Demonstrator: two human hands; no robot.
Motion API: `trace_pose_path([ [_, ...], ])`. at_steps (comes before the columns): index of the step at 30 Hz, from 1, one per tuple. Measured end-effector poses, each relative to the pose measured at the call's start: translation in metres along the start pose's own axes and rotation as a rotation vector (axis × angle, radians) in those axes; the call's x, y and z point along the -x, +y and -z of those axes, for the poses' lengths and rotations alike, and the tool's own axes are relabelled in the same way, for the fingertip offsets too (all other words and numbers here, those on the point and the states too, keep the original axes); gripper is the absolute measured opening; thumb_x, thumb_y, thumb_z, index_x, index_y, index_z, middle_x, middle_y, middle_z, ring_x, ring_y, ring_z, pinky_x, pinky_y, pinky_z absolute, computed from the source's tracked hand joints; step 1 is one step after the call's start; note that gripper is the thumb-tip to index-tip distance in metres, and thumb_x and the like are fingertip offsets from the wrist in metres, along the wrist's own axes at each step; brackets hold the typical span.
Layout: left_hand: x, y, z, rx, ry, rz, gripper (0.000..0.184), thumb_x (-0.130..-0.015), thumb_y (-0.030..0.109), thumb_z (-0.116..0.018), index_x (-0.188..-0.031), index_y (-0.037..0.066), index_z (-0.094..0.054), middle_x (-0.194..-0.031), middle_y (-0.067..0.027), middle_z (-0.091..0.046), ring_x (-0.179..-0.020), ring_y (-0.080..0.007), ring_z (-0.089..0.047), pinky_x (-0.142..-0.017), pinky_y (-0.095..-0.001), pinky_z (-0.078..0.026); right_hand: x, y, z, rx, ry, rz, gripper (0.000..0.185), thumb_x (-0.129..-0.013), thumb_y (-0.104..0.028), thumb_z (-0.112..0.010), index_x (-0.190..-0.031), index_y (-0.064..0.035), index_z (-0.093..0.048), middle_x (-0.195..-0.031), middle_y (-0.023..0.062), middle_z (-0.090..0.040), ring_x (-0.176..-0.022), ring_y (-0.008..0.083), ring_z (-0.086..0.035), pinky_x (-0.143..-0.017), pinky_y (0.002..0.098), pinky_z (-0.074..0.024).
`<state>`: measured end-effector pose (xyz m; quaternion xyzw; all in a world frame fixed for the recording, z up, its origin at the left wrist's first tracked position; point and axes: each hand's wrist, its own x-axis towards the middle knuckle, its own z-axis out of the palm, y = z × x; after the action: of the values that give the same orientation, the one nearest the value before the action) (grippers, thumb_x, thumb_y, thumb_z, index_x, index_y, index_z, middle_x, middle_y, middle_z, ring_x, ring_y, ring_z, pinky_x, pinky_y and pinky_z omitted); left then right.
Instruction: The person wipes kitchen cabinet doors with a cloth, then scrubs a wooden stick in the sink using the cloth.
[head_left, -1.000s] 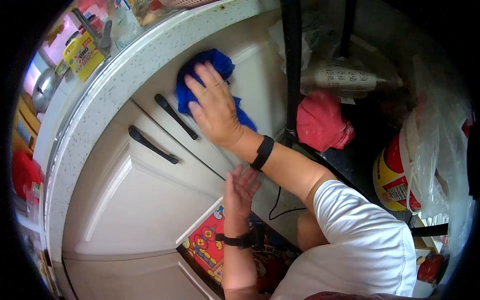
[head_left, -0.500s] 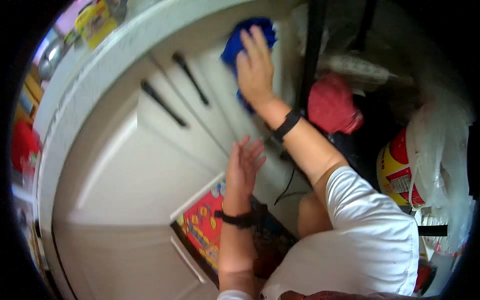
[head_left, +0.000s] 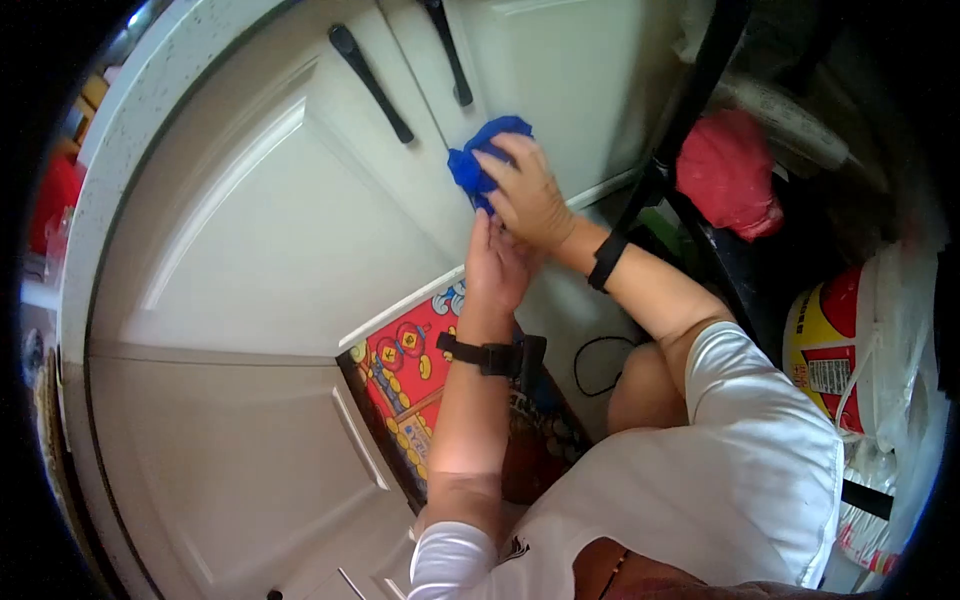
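Observation:
A crumpled blue cloth (head_left: 478, 172) is gripped under the bent fingers of my right hand (head_left: 530, 195), in front of the white cabinet door (head_left: 590, 90). Just below, my left hand (head_left: 497, 270) reaches up with its fingers stretched out. Its fingertips meet the cloth's lower end, and the right hand partly covers them. Both wrists wear black bands. Two black door handles, a left one (head_left: 370, 82) and a right one (head_left: 447, 50), sit above the cloth on either side of the door seam.
A red printed box (head_left: 405, 365) stands against the cabinet below my left forearm. To the right are a black rack post (head_left: 690, 110), a pink cloth bundle (head_left: 728, 170) and a red-yellow bucket (head_left: 825, 340). A speckled countertop edge (head_left: 120, 170) curves along the left. A black cable (head_left: 583, 370) lies on the floor.
My right hand has brought the blue cloth down from high on the right-hand door toward my left hand. The hands, apart before, now meet at the cloth. The view has shifted too.

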<state>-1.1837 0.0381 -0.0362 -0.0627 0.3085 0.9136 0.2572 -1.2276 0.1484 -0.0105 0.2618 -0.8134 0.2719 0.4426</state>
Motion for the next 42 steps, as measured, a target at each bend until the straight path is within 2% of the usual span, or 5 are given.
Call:
trace_pose_path([
  [5,0.004,0.032,-0.003,0.021,-0.072,-0.449,0.03,-0.101,0.03,-0.041,-0.114,0.007,-0.056,-0.11,-0.0051,-0.063,-0.097,-0.0145,-0.058,-0.086,-0.0278,-0.046,-0.031,-0.021,0.011,-0.197,0.077,0.128,0.044,-0.069,-0.006,-0.07,-0.112,-0.0042,-0.06,-0.118,0.0164,-0.055,-0.105,0.0368,-0.054,-0.091,0.044,-0.0457],
  [14,0.032,0.084,-0.022,-0.32,0.223,-0.921,0.022,-0.097,0.016,-0.046,-0.11,0.001,-0.056,-0.104,-0.007,-0.061,-0.094,-0.0157,-0.059,-0.082,-0.0305,-0.049,-0.063,-0.056,-0.029,-0.219,0.155,0.241,0.044,-0.069,-0.008,-0.07,-0.113,-0.0083,-0.064,-0.117,0.0111,-0.059,-0.104,0.0316,-0.055,-0.09,0.0397,-0.0469],
  [32,-0.028,-0.025,0.174,-0.064,0.618,-0.22,0.004,-0.088,0.009,-0.051,-0.09,0.007,-0.055,-0.079,-0.0033,-0.055,-0.07,-0.0148,-0.055,-0.062,-0.0299,-0.05,0.119,-0.006,-0.098,-0.136,-0.527,0.237,0.037,-0.081,-0.017,-0.056,-0.116,-0.0048,-0.058,-0.117,0.0093,-0.058,-0.107,0.0255,-0.055,-0.088,0.0356,-0.048],
  [35,-0.034,-0.037,0.208,0.133,0.621,-0.02,0.012,-0.09,0.009,-0.049,-0.101,0.005,-0.053,-0.088,-0.007,-0.058,-0.076,-0.0217,-0.059,-0.071,-0.0417,-0.052,0.139,-0.008,-0.107,-0.207,-0.647,0.114,0.038,-0.078,-0.011,-0.058,-0.116,-0.0017,-0.057,-0.116,0.0114,-0.056,-0.107,0.029,-0.054,-0.091,0.0373,-0.0476],
  [42,-0.038,-0.038,0.235,0.329,0.602,-0.123,0.018,-0.093,0.014,-0.047,-0.106,0.003,-0.054,-0.102,-0.0116,-0.061,-0.088,-0.0267,-0.061,-0.073,-0.0384,-0.051,0.176,-0.032,-0.147,-0.376,-0.539,-0.333,0.037,-0.077,-0.002,-0.059,-0.114,-0.0013,-0.057,-0.113,0.0178,-0.054,-0.107,0.038,-0.052,-0.093,0.0426,-0.045],
])
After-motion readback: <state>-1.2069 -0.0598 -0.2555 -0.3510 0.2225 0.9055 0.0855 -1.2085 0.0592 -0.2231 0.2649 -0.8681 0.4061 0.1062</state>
